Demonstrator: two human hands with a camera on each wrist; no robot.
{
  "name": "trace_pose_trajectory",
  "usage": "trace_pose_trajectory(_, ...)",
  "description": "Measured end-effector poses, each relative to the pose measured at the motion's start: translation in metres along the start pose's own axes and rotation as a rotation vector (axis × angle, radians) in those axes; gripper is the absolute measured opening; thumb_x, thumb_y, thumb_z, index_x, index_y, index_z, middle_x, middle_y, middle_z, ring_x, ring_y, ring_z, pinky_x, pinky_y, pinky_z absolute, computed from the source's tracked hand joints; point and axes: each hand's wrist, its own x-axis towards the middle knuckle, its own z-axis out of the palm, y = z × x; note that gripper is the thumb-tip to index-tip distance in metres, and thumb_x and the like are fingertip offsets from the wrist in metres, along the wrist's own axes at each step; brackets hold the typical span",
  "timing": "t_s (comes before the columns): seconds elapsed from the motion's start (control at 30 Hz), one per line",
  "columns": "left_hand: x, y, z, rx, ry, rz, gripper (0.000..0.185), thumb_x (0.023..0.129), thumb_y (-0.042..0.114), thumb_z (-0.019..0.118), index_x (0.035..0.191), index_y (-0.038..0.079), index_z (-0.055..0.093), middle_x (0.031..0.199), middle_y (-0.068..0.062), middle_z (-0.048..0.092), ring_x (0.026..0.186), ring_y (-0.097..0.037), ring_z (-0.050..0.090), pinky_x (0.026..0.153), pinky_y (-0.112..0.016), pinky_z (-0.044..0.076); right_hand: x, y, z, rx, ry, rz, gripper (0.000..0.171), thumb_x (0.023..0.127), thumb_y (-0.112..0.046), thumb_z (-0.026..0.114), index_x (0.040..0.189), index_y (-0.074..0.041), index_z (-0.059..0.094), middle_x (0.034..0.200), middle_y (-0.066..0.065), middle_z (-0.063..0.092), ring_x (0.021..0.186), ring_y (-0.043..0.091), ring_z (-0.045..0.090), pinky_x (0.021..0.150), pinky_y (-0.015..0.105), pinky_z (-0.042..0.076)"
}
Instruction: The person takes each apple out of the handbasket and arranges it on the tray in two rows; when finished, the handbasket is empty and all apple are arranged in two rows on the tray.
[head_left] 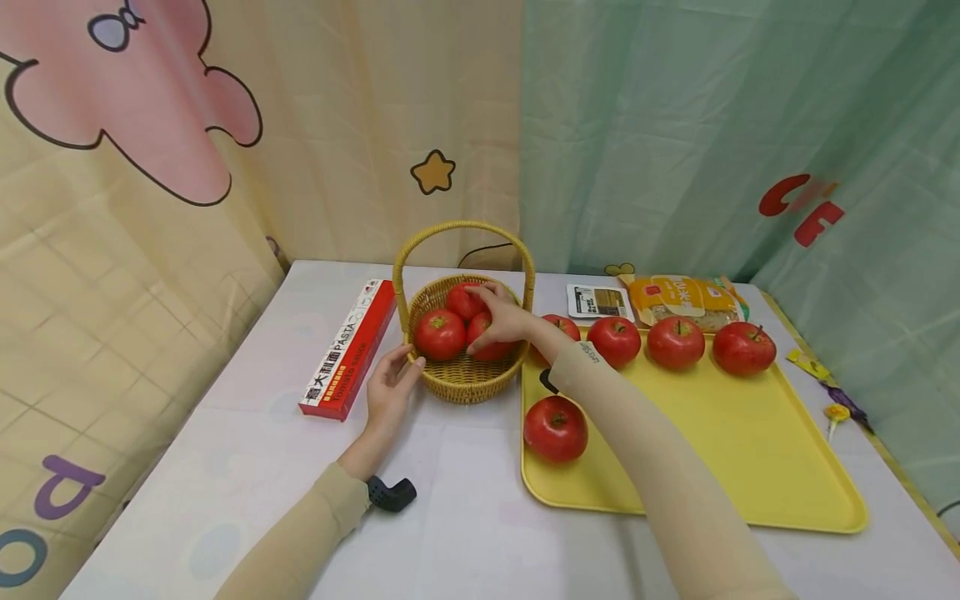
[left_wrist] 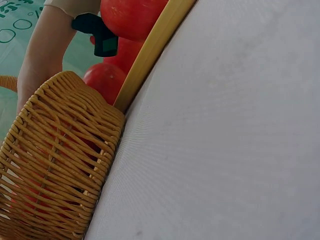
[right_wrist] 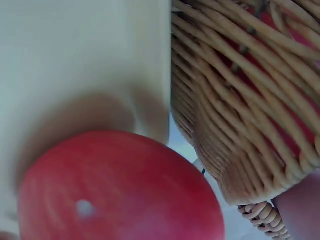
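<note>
The right hand curls over a tomato in the basket, setting it down; the left hand, fingers relaxed, steadies the basket's 9 o'clock rim. Next likely: let go, then reach for the tomatoes on the tray at 3 o'clock.

A round red apple lies in the handled wicker basket beside two more.

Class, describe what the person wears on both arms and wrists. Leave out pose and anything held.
Both arms wear long, close-fitting beige sleeves reaching the wrists. The right sleeve has small dark lettering near its cuff. A small black device sits at the left wrist, another at the right wrist. The left hand and right hand are bare.
</note>
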Motion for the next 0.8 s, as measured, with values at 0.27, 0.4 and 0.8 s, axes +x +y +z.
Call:
trace_pose_trajectory(0.27,-0.001,0.001,-0.003,0.006,-0.009,-0.013,0.038,0.089,0.010,0.065,0.123,-0.001,0.054,0.129,-0.011,0.051,0.124,-0.018,0.045,0.094,-0.019,0.045,-0.010,0.002,0.001,0.002,-0.083,-0.050,0.105,0.067,-0.021,0.085,0.149,-0.015,0.019,0.152,0.014,-0.001,0.138,0.034,0.010,0.111,0.049,0.023)
trace_pose_trajectory(0.4,-0.001,0.000,-0.003,-0.004,-0.001,-0.011,0.038,0.088,0.008,0.065,0.123,-0.002,0.054,0.129,-0.013,0.051,0.124,-0.019,0.045,0.095,-0.019,0.045,-0.012,0.004,0.002,-0.004,-0.095,-0.052,0.104,0.067,-0.020,0.084,0.149,-0.016,0.020,0.151,0.014,-0.001,0.137,0.034,0.013,0.111,0.049,0.024)
trace_pose_trajectory(0.8,0.000,0.000,0.000,-0.010,0.006,-0.006,0.038,0.088,0.007,0.065,0.123,-0.003,0.054,0.130,-0.013,0.051,0.124,-0.020,0.045,0.096,-0.019,0.044,-0.023,0.004,0.002,-0.033,-0.116,-0.081,0.092,0.068,-0.017,0.083,0.143,-0.016,0.029,0.139,0.018,0.020,0.127,0.033,0.030,0.107,0.049,0.032)
